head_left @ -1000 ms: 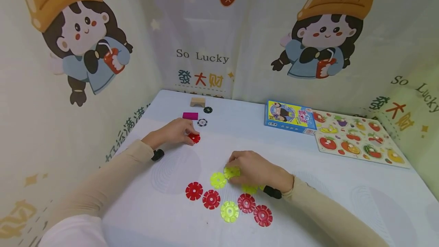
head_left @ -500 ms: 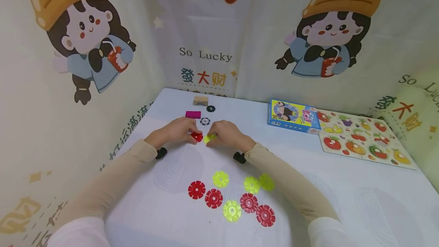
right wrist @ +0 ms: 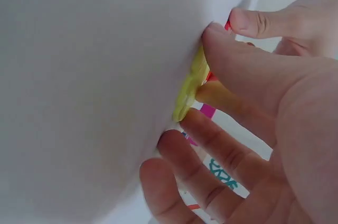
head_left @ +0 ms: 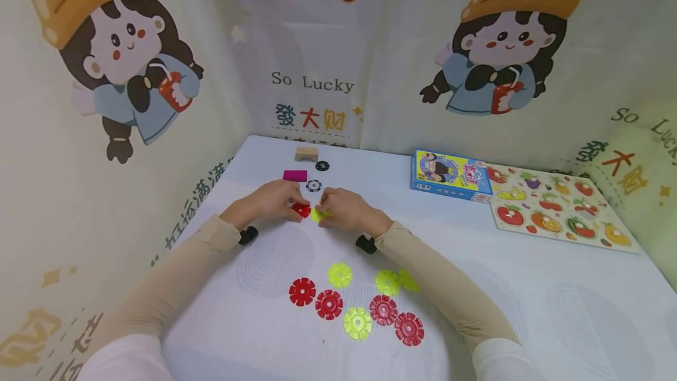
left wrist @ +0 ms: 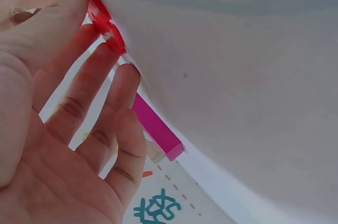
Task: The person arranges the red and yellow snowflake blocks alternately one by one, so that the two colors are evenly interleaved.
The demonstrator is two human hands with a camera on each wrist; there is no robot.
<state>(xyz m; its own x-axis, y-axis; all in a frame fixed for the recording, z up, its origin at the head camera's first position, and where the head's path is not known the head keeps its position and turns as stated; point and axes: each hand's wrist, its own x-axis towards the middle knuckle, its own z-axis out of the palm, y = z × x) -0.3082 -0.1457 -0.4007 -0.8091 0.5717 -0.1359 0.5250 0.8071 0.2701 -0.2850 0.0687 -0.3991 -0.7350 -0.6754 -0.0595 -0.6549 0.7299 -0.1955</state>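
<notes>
My left hand (head_left: 270, 200) pinches a red flower-shaped plastic disc (head_left: 302, 210) between thumb and fingers, low at the table surface. Close beside it on the right, my right hand (head_left: 346, 210) pinches a yellow flower-shaped disc (head_left: 319, 214) by its edges. In the left wrist view the red disc (left wrist: 107, 26) lies flat on the table against the fingertips. The right wrist view has the yellow disc (right wrist: 190, 84) between thumb and fingers, partly hidden by them. Nearer the front lie several loose discs, among them a red one (head_left: 302, 291) and a yellow one (head_left: 339, 275).
Behind the hands are a magenta block (head_left: 295, 176), a white-and-black chip (head_left: 314, 186), a black chip (head_left: 322, 166) and a wooden arch block (head_left: 307, 153). Towards the back right stand a blue-yellow box (head_left: 451, 175) and a fruit puzzle board (head_left: 563, 207). Patterned cloth walls enclose the table.
My right hand has carried a yellow disc from the front group up and left, beside the red disc. The left hand keeps its hold on the red disc in nearly the same place.
</notes>
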